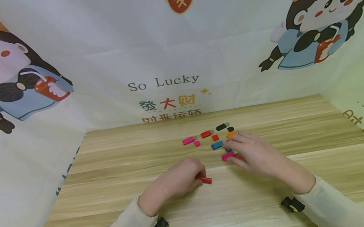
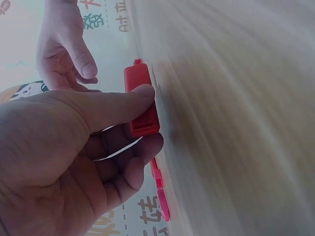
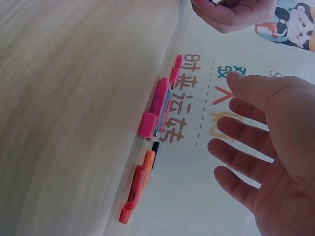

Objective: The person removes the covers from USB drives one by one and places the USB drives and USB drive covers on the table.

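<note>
My left hand [image 1: 184, 176] pinches a red USB stick [image 2: 140, 76] between thumb and fingers, just over the table. In the left wrist view the thumb lies across its flat face. My right hand [image 1: 257, 154] reaches over the sticks, holding nothing; the right wrist view shows its fingers spread and loosely bent. Beside its fingertips lie a pink USB stick [image 1: 228, 156], a blue USB stick [image 1: 217, 145] and an orange USB stick [image 1: 231, 134]. A red stick [image 3: 138, 184] with its cap [image 3: 126, 213] shows near the orange one in the right wrist view.
Farther back lie another pink stick [image 1: 188, 140], a red one [image 1: 206, 134] and a black one [image 1: 222, 126], with a pink cap [image 1: 197, 143], red cap [image 1: 215, 137] and black cap [image 1: 230, 129] beside them. A printed cloth [image 1: 107, 69] walls the wooden table [image 1: 116, 157].
</note>
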Tool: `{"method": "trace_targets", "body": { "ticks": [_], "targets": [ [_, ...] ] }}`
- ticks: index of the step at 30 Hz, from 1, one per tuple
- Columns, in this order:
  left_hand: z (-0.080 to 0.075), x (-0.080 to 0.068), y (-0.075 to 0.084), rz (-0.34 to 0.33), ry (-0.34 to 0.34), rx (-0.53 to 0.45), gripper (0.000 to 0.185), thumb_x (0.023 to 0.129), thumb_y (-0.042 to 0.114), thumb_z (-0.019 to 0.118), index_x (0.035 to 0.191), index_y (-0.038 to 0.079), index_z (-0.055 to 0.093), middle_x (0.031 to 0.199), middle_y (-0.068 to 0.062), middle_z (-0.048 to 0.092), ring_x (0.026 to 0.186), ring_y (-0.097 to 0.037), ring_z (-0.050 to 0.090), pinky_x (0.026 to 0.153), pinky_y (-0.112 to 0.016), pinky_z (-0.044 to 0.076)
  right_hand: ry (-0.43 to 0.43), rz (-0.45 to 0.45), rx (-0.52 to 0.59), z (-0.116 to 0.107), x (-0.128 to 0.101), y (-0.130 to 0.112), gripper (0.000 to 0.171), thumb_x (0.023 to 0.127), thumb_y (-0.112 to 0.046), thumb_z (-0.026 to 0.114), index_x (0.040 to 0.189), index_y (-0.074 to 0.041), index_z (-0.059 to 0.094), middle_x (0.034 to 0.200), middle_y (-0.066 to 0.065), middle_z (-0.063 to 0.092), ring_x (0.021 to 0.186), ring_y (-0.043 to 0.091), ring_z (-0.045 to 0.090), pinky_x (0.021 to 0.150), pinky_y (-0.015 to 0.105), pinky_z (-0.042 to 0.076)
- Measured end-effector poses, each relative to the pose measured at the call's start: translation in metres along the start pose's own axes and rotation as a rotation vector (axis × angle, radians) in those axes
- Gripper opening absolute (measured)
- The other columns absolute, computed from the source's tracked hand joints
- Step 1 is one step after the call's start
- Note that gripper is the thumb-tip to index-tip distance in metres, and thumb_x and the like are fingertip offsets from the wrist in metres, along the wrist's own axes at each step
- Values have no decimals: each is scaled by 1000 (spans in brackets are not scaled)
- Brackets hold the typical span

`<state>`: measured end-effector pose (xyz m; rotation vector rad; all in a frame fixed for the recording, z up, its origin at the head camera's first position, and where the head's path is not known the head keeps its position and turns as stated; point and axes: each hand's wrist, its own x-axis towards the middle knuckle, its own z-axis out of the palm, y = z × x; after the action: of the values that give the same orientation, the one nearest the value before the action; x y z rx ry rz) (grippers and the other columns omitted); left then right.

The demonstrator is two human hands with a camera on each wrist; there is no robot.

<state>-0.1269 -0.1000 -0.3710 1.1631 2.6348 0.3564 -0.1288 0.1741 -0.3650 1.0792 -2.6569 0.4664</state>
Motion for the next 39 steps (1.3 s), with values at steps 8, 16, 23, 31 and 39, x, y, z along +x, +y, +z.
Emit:
{"method": "trace_targets", "body": {
  "ticks": [8,16,23,31,39],
  "targets": [
    [-2,-1,0,-89,84,-86,7,99,14,77,94,14,72,88,8,62,80,-8,57,77,-27,54,31,-35,6,0,4,0,34,94,-23,84,123,-8,74,117,1,70,108,24,66,98,50,54],
    [-7,4,1,-101,224,-92,3,99,11,76,101,9,74,91,1,67,81,-11,61,76,-28,56,35,-40,16,1,9,-3,36,95,-25,83,125,-8,74,121,2,72,114,26,68,101,50,54],
    [-11,8,2,-111,336,-63,5,98,8,76,103,7,75,95,-1,68,85,-16,63,79,-32,58,29,-28,16,1,16,-6,37,95,-24,83,128,-10,73,121,3,71,113,27,67,101,51,54],
    [-14,12,3,-74,456,-27,6,97,3,77,101,5,73,95,-1,64,85,-16,61,79,-33,57,24,-44,-24,1,25,-7,38,95,-26,83,127,-7,73,124,6,71,115,28,66,100,51,53],
    [-18,20,5,-53,544,5,6,96,5,79,99,4,74,92,-4,66,82,-20,64,77,-36,57,49,-69,-35,2,35,-10,33,95,-21,82,124,-7,72,121,5,71,111,28,67,96,49,54]
  ]
}}
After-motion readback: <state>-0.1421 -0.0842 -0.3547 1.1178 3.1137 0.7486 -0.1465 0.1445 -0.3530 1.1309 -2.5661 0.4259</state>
